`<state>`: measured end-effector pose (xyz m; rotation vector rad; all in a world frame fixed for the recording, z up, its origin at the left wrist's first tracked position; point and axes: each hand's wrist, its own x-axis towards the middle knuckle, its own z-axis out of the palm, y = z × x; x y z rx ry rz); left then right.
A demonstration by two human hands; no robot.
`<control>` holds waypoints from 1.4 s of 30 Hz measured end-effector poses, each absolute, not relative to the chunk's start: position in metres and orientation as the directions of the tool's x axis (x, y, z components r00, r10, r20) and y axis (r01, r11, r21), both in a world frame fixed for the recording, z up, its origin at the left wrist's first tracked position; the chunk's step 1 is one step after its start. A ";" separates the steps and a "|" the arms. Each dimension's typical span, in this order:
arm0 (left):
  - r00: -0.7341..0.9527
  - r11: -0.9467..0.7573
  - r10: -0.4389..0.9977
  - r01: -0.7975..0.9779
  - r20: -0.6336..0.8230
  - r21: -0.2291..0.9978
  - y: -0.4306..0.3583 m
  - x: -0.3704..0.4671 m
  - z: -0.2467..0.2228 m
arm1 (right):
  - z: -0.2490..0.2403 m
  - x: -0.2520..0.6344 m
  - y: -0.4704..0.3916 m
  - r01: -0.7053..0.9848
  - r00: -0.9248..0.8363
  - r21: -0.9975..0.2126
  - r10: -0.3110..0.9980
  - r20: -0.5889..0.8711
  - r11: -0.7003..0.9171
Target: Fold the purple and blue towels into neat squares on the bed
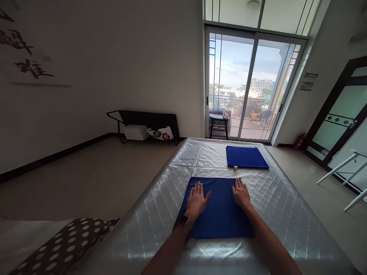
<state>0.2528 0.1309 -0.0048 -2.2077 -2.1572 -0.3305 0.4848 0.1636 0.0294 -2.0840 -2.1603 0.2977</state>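
A flat blue cloth (219,214), roughly rectangular, lies on the silver quilted cover (160,214) in front of me. My left hand (197,199) rests flat on the cloth's left part, fingers stretched out and thumb apart; a dark band is on that wrist. On the cloth's right edge lies my right hand (241,193), palm down with fingers extended. Neither hand grips anything. Farther off, toward the right, a second blue cloth (247,157) lies flat, folded into a rectangle with a small white tag at its near edge.
Brown polka-dot fabric (65,244) is at lower left. A black bench-like frame (149,116) with a white box (136,132) and a printed bag (161,133) stands by the wall. Beyond are sliding glass doors (229,76) and a stool (218,117). White furniture legs (338,172) stand at right.
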 end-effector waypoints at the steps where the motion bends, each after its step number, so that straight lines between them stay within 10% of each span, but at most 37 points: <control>1: 0.082 -0.109 0.978 0.985 0.192 0.137 0.136 0.271 -0.003 | 0.027 0.485 0.164 0.973 -0.040 -0.227 0.998 -0.040 0.030; 7: 0.302 -0.351 0.926 0.909 0.225 0.225 0.164 0.363 0.001 | 0.022 0.488 0.167 0.979 -0.059 -0.198 0.997 -0.039 0.050; 26: -0.121 0.112 0.986 0.990 0.119 0.080 0.179 0.194 -0.005 | 0.030 0.483 0.161 0.966 -0.029 -0.259 0.998 -0.054 0.014; 35: 0.391 -0.432 0.885 0.892 0.254 0.135 0.173 0.343 -0.009 | 0.023 0.486 0.165 0.963 -0.046 -0.267 0.998 -0.039 0.034; 42: 0.234 -0.267 0.947 0.955 0.219 0.133 0.187 0.288 -0.029 | 0.021 0.485 0.166 0.965 -0.024 -0.261 0.999 -0.034 0.014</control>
